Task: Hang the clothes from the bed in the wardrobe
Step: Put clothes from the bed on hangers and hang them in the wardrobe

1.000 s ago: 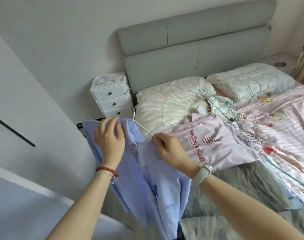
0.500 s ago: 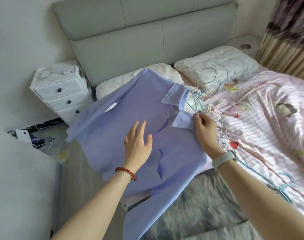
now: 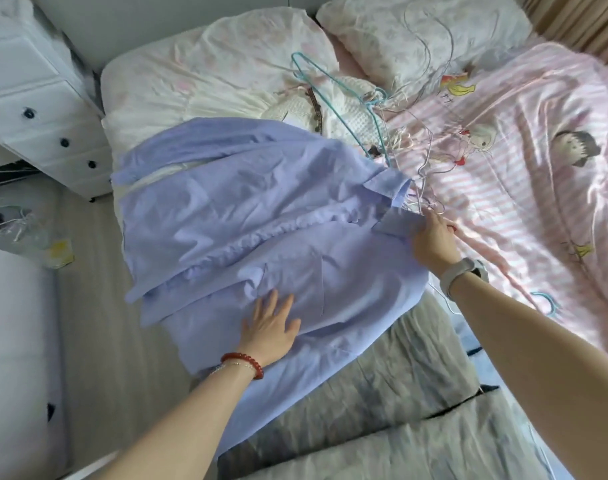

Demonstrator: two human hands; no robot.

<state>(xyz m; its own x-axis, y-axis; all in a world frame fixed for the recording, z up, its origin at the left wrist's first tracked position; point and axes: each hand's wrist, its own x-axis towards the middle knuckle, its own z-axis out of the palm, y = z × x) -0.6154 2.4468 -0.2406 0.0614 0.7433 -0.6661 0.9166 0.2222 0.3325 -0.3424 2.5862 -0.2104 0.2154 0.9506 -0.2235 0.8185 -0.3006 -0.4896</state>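
While the blue shirt point(image 3: 247, 216) lies flat on the bed point(image 3: 416, 393), the left hand point(image 3: 269, 327) presses its hem with spread fingers and the right hand point(image 3: 432, 242) pinches its collar beside the tangled hangers point(image 3: 375, 112); no hanging is done.

shirt point(image 3: 247, 216): matt, creased blue cloth under your palm
hangers point(image 3: 333, 88): thin, smooth coated wire
quilt point(image 3: 524, 161): pink striped cloth, slight sheen
drawers point(image 3: 36, 95): smooth white painted finish

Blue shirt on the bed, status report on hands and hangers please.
Left hand flat on light blue cotton shirt. Right hand grips its collar. Shirt spread on bed, not hung. Tangled wire hangers beside collar.
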